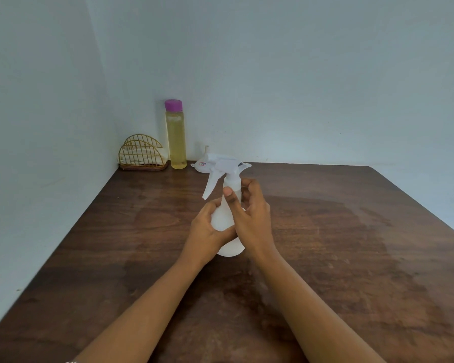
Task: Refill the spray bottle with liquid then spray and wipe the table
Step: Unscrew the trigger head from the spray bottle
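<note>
**Two hands on the spray bottle (222, 218), trigger head (227, 162) not yet off**

The left hand (207, 231) wraps the body, bracing it on the surface (351, 244); the right hand (252, 218) curls thumb and fingers round the neck, likely set to unscrew the head. Back by the wall waits the capped yellow refill bottle (176, 137), a white funnel (201, 163) near it, cloths (142, 155) in a wire holder (131, 149), staged for pouring and wiping.

place: home room corner | cues: wooden table (325, 244), bare walls (299, 74), napkin holder (142, 154)
</note>
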Demonstrator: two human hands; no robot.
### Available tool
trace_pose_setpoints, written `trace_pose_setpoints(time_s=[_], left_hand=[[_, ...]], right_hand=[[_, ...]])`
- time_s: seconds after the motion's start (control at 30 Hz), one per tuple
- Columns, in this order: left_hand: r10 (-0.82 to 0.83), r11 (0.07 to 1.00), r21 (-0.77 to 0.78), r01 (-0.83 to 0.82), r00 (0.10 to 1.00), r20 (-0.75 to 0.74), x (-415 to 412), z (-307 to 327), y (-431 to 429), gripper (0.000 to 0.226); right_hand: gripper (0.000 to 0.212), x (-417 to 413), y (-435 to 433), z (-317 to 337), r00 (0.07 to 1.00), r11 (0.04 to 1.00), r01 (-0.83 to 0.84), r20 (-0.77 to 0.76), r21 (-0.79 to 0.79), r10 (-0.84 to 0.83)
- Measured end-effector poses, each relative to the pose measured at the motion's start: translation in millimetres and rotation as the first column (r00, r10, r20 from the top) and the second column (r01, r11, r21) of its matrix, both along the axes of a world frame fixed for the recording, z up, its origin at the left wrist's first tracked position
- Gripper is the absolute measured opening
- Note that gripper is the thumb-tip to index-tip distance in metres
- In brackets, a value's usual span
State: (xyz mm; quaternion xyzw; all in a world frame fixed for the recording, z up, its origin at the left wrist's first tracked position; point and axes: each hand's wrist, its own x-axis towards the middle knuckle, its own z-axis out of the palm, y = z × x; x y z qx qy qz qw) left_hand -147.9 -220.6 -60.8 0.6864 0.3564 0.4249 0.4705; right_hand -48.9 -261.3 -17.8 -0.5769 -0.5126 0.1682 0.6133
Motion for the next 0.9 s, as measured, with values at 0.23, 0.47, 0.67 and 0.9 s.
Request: trace_pose_setpoints(time_s=[0.23, 0.47, 0.67, 0.9], left_hand=[[-0.012, 1.000, 0.010, 0.012, 0.998, -0.060, -1.0, 2.9, 1.9, 0.066], [-0.002, 1.000, 0.030, 0.007, 0.986, -0.164, -2.0, 8.7, 0.9, 0.075], [-0.020, 1.000, 0.020, 0.025, 0.974, -0.224, -3.3, 17.8, -0.7, 0.058], [-0.026, 1.000, -0.008, 0.024, 0.959, -0.282, -3.2, 20.9, 0.3, 0.067]], right_hand=[[0.027, 4.2, 1.3, 33.5, 0.972, 0.972, -0.234, -0.001, -0.028, 0.234], [0.024, 5.1, 0.2, 89.7, 0.942, 0.941, -0.337, -0.011, -0.028, 0.337], [0.019, -0.1, 13.0, 116.9, 0.815, 0.954, -0.266, -0.496, 0.139, 0.300], [0.015, 2.9, 28.6, 147.1, 0.667, 0.980, -0.125, -0.719, 0.152, 0.196]])
